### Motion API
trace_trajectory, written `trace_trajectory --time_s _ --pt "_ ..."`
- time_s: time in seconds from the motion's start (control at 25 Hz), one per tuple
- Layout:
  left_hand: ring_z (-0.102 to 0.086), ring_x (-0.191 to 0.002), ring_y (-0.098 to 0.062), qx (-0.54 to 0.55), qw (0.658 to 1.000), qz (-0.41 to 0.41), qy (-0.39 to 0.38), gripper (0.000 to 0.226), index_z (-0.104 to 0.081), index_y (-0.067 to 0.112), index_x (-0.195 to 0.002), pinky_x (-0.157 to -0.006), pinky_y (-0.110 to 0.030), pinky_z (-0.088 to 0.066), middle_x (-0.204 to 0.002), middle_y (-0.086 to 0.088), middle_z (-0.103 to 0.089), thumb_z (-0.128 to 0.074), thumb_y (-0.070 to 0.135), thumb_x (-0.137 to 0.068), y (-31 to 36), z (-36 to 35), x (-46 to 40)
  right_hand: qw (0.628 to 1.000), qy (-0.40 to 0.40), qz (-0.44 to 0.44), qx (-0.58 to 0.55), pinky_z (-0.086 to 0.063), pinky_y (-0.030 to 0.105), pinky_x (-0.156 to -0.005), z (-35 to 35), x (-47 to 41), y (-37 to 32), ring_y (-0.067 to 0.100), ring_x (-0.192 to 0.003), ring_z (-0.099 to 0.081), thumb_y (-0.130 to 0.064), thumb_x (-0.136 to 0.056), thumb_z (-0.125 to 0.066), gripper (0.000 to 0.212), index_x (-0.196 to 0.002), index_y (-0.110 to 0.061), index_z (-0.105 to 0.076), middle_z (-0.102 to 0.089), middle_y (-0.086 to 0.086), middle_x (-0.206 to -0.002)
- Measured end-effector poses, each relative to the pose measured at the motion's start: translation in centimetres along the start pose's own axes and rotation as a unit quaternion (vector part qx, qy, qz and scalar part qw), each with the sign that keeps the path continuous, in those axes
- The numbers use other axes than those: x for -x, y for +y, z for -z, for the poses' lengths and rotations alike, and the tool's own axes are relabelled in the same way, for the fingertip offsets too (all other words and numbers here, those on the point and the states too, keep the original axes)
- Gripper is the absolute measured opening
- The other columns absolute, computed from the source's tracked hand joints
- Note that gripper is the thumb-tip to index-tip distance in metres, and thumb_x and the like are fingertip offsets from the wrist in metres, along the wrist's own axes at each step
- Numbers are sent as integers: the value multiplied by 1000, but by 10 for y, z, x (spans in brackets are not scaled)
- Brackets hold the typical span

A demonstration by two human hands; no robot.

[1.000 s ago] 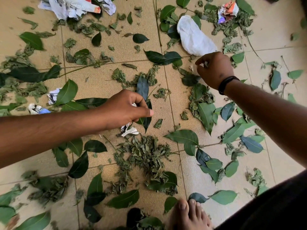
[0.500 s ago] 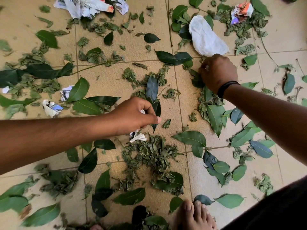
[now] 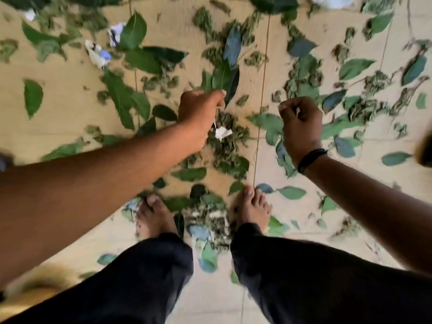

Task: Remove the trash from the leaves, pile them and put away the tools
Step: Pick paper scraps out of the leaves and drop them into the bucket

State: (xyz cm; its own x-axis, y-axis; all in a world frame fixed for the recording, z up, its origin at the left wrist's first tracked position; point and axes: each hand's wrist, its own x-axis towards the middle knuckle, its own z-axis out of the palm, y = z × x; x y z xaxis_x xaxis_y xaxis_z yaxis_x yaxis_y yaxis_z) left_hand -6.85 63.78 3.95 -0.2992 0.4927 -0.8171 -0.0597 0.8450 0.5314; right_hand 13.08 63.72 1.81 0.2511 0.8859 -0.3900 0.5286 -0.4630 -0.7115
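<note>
Green leaves point(image 3: 222, 76) and crumbled dry leaf bits point(image 3: 229, 148) lie scattered over the tan tiled floor point(image 3: 70, 108). My left hand point(image 3: 201, 111) is closed around a crumpled white paper scrap point(image 3: 222, 132) that hangs below the fist, above the leaf litter. My right hand point(image 3: 301, 120) is a fist held off the floor with a small pale scrap showing between the fingers; a black band circles the wrist. More paper trash point(image 3: 98, 53) lies at the upper left, and a white piece point(image 3: 332, 1) pokes in at the top edge.
My two bare feet point(image 3: 154, 216) point(image 3: 251, 206) stand among leaves, with a mound of dry bits point(image 3: 208, 220) between them. Black trouser legs point(image 3: 304, 277) fill the bottom. A blurred dark object point(image 3: 425, 150) sits at the right edge. The view is motion-blurred.
The view tilted down, so feet and legs now show. My left hand lifted the white scrap off the floor. My right hand pulled back from the white trash and rose, closed.
</note>
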Motion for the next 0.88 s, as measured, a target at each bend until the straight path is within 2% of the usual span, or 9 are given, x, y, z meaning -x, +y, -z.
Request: trace_trajectory --time_s 0.08,0.16,0.28,0.4,0.48,0.6,0.72,0.8,0.88 --pt "-42 -61 -13 55 996 63 17 26 -54 22 -65 -55 -25 -32 -66 3 -50 -67 25 -88 1 8 38 998 -55 -18 18 -36 23 -61 12 36 -13 3 -67 -48 -16 -93 -60 5 -88 -17 -59 -56 -12 -74" --pt "-43 -63 -13 114 984 136 22 26 -55 22 -70 -57 -27 -32 -67 4 -52 -65 34 -91 12 24 89 995 -90 -32 -1 -37 25 -64 38 67 -47 7 -66 -47 -21 -91 -58 7 -84 -21 -58 -54 -13 -71" --pt "-49 -61 -15 231 938 257 12 30 -60 20 -76 -57 -24 -37 -56 5 -59 -65 45 -93 38 67 195 989 -97 -90 -67 -36 29 -59 111 119 -130 13 -61 -45 -20 -85 -57 13 -74 -25 -59 -53 -14 -60" --pt "-48 -58 -15 345 895 281 32 36 -65 16 -78 -46 -19 -36 -71 0 -55 -59 45 -98 79 128 328 974 -89 -159 -136 -30 24 -50 215 186 -238 10 -49 -38 -6 -91 -55 17 -79 -17 -60 -47 -5 -59" --pt "-49 -49 -13 438 860 256 46 45 -68 11 -72 -40 -15 -31 -65 0 -53 -55 44 -100 133 168 436 963 -122 -179 -163 -26 18 -42 292 227 -330 9 -41 -34 5 -94 -48 27 -76 -13 -56 -40 -2 -55" --pt "-46 -28 -12 517 835 183 45 40 -58 9 -80 -34 -10 -31 -42 2 -48 -51 43 -101 194 211 571 963 -191 -124 -146 -27 17 -41 366 263 -428 10 -38 -36 5 -95 -46 28 -74 -12 -52 -41 -4 -51" --pt "-39 -29 -9 595 798 90 39 34 -56 13 -80 -36 -12 -34 -42 6 -40 -60 44 -94 206 239 640 946 -265 -83 -170 -25 23 -50 387 275 -480 14 -41 -34 -4 -91 -51 12 -96 -13 -55 -48 4 -59" --pt "-39 -31 -7 651 758 24 30 32 -57 13 -81 -39 -15 -39 -42 7 -40 -75 39 -77 186 256 673 929 -317 -86 -170 -27 22 -45 387 287 -492 14 -42 -34 -14 -83 -56 39 -118 -21 -41 -58 5 -68" --pt "-44 -37 -9 700 714 -31 6 48 -61 12 -83 -40 -18 -43 -47 5 -45 -91 35 -54 157 269 701 915 -351 -104 -171 -28 22 -41 380 306 -496 15 -44 -32 -18 -79 -59 55 -123 -27 -28 -59 3 -70"
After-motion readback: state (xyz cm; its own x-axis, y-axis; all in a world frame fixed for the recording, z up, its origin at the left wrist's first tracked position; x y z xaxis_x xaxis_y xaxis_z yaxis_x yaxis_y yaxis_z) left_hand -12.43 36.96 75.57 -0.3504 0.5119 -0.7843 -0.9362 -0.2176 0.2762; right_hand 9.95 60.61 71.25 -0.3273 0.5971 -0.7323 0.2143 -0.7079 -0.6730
